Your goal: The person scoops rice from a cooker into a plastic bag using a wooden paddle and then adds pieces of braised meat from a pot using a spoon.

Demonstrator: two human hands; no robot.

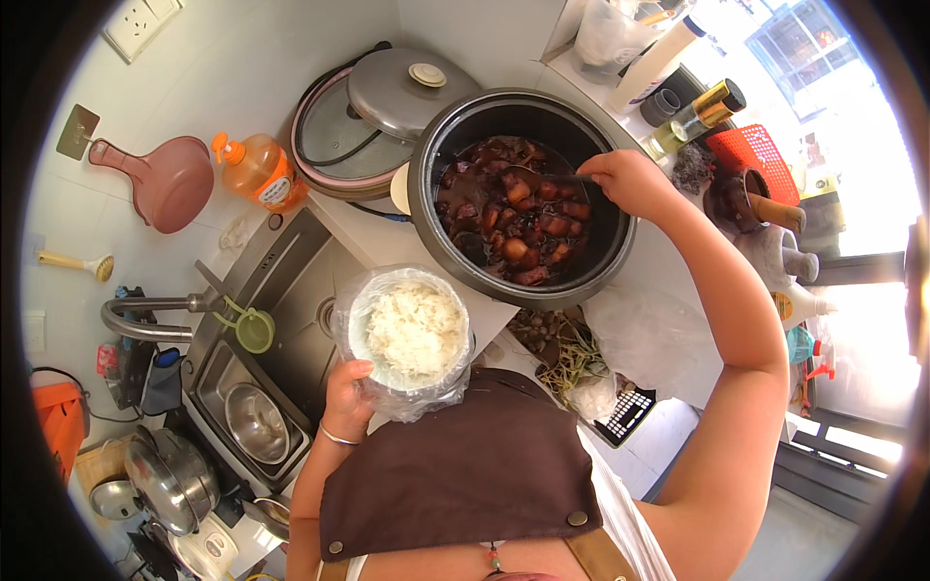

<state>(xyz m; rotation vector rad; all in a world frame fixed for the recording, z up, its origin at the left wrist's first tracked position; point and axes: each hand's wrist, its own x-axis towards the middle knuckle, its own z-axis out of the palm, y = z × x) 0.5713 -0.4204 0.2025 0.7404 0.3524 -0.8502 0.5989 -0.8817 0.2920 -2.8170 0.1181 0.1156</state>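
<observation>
My left hand [347, 397] holds a white bowl [407, 334] of cooked rice, lined with a clear plastic bag, in front of my chest. My right hand [628, 179] reaches over the rim of a large dark cooker pot [523, 198] and grips the handle of a spoon [542, 177] dipped into it. The pot is full of dark brown stew with chunks of meat. The spoon's bowl is hidden in the sauce.
A steel sink [266, 339] with a tap [155, 315] and a metal bowl lies at left. Behind the pot rest lids [387, 107], an orange bottle [260, 172] and a pink scoop [170, 182]. Bottles and a red basket [756, 155] crowd the right; pots [170, 474] stand at lower left.
</observation>
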